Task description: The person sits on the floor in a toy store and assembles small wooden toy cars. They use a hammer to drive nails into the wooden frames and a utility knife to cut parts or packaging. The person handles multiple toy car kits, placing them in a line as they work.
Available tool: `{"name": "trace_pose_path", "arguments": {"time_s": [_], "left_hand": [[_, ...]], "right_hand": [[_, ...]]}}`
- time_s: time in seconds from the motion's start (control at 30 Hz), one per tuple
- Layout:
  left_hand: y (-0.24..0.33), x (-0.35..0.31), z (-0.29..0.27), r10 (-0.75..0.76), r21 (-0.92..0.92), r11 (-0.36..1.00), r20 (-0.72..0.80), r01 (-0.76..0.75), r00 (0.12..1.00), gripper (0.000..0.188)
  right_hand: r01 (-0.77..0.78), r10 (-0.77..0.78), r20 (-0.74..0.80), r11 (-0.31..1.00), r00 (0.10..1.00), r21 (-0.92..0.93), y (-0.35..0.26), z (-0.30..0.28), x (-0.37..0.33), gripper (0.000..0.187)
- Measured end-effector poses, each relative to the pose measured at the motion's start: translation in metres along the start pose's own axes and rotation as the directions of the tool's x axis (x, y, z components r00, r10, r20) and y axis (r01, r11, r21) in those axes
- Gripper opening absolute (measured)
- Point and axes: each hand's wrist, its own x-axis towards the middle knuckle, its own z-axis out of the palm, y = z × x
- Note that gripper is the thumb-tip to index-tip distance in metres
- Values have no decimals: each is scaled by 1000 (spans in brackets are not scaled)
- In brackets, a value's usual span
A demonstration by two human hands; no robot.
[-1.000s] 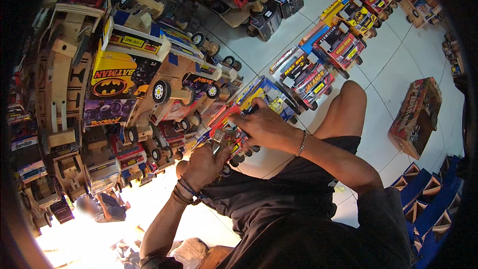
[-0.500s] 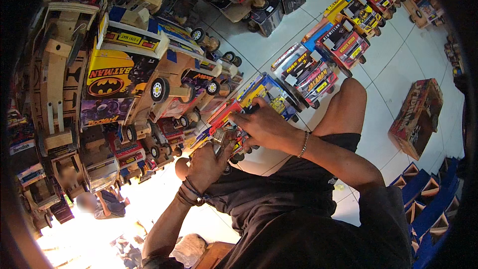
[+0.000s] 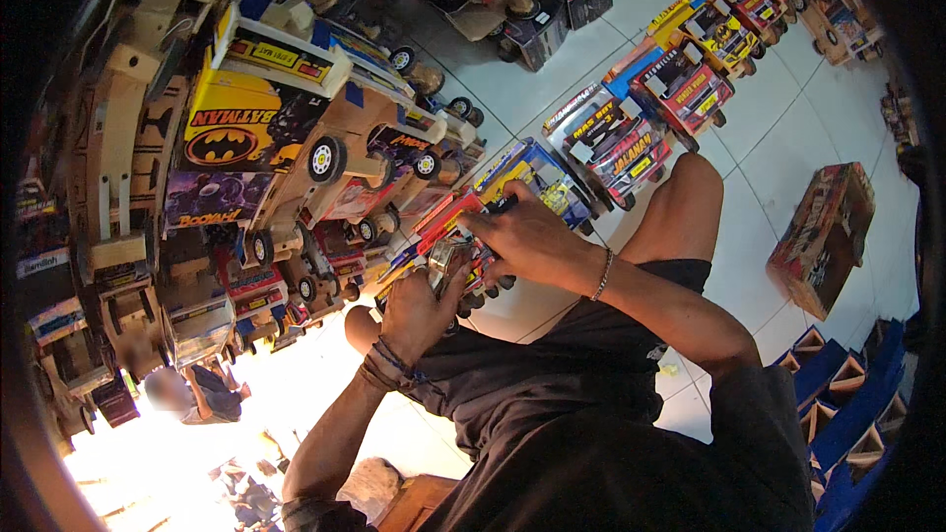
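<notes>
In front of my folded legs, both hands work at a wooden toy truck point(image 3: 448, 220) with red and yellow painted sides. My left hand point(image 3: 419, 310) is closed around a shiny metal tool point(image 3: 450, 254), whose exact kind I cannot make out. It presses close to the truck's near end. Curled over the truck's side from the right is my right hand point(image 3: 540, 244), its fingers closed on the edge; the fingertips are partly hidden. Just beyond it stands a blue and yellow toy truck point(image 3: 547, 182) in the same row.
Several toy trucks are stacked at the left, among them a yellow and purple one point(image 3: 232, 143). The row runs on to the far right, past a red toy truck point(image 3: 680, 89). An open wooden box point(image 3: 823, 236) and blue wooden frames point(image 3: 838, 384) lie at the right. Another person point(image 3: 209, 394) sits lower left.
The metal tool and my left hand have shifted slightly, and the tool shows more openly. My right hand stays at the truck. The view has tilted a little.
</notes>
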Motion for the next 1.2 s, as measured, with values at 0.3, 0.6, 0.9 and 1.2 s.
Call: {"name": "trace_pose_path", "arguments": {"time_s": [0.3, 0.6, 0.9, 1.2], "left_hand": [[8, -2, -14, -18, -6, 1000, 68, 18, 997, 52], [-7, -20, -66, 24, -216, 975, 312, 46, 950, 75], [-20, -63, -42, -68, -720, 693, -82, -12, 994, 64], [-38, -73, -27, 200, -636, 756, 1, -153, 980, 42]], "right_hand": [[-19, 21, 64, 999, 998, -33, -1, -2, -1, 84], [-60, 75, 95, 987, 993, -150, -8, -4, -2, 87], [-255, 277, -141, 955, 951, 152, -80, -8, -35, 32], [-239, 239, -70, 971, 968, 11, -67, -11, -29, 75]]}}
